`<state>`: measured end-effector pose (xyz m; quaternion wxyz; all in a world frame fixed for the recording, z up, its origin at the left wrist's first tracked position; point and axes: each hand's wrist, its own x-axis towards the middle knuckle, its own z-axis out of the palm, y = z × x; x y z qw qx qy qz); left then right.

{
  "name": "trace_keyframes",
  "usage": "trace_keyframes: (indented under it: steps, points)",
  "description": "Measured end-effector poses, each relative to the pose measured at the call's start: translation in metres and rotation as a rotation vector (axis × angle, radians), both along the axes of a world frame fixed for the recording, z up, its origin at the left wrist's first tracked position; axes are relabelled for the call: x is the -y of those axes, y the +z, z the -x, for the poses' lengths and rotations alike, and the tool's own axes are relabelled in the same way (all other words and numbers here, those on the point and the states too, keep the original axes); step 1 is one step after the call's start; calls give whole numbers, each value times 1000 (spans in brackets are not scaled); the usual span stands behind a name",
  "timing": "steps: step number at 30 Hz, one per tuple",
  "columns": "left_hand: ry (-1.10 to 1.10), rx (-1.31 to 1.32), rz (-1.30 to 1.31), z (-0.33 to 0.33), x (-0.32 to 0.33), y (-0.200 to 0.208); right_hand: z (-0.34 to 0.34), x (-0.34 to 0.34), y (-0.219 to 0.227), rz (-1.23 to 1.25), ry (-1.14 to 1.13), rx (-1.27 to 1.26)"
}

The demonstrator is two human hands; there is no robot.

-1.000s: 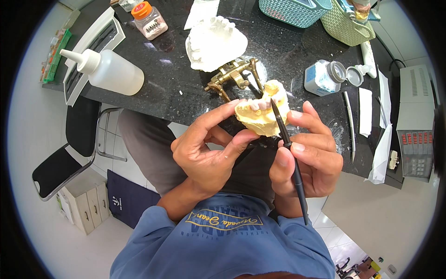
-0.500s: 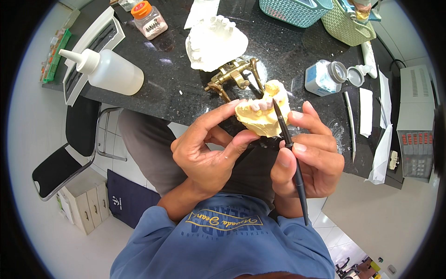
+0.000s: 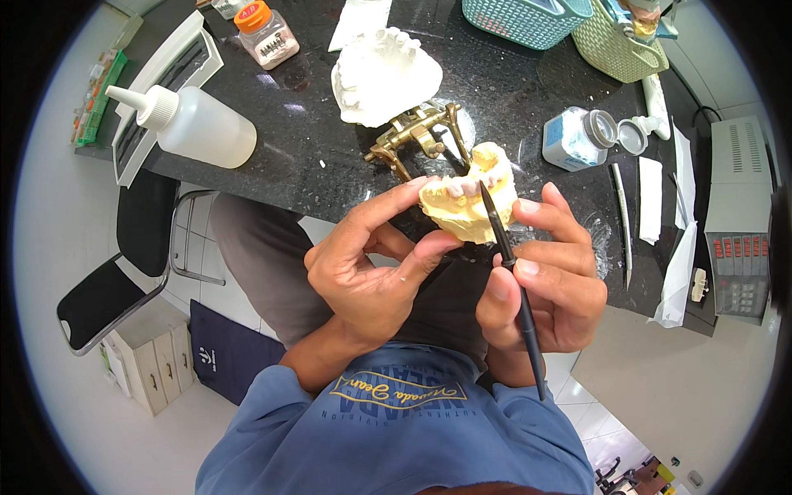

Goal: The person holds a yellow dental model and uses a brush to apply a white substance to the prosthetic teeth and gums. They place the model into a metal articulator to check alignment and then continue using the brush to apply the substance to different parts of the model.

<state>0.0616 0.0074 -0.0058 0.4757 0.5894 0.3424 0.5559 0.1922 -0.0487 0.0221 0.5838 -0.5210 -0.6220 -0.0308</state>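
My left hand grips a yellow plaster dental model by its left side, thumb below and forefinger along the edge. Pale pinkish-white teeth stand along the model's ridge. In my right hand a slim black brush is pinched like a pen, its dark tip touching or very near the teeth. The ring or little finger of that hand rests at the model's right side. Just beyond, a brass articulator joins the yellow model to a white plaster model lying on the dark table.
On the left stand a squeeze bottle and an orange-capped jar. To the right are an uncapped jar, a thin white tool, tissue strips and a grey machine. Two plastic baskets sit at the back.
The brush tip has shifted slightly left along the teeth, and my right hand has moved a little left with it. My left hand and the model have barely moved.
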Motion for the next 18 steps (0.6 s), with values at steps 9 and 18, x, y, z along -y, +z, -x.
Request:
trace_keyframes:
  steps: [9,18]
  points:
    - [15,-24,-25,-1,0,-3,-1,4,-5,-125,-1,-73]
    - [0,-24,-17,3,-1,2,-19,45,6,33,-62,-483]
